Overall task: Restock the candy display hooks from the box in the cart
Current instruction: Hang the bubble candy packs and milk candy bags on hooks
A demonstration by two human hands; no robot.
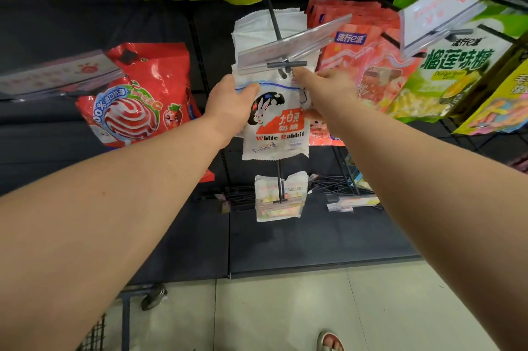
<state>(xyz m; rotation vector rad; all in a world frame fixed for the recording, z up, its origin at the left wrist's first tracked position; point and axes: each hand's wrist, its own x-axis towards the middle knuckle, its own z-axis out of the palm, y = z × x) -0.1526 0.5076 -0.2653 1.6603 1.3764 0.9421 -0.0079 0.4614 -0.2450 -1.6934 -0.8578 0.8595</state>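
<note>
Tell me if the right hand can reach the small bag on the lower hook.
Probably yes, once freed: the right hand pinches the white rabbit bag at the upper hook. The small bag hangs below, with nothing in front of it.

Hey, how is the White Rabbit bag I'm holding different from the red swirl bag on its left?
The White Rabbit bag is white with a rabbit; the red swirl bag is red with a striped ball. The left hand and right hand hold the White Rabbit bag's top; the red swirl bag hangs untouched. Both are printed candy packs.
</note>
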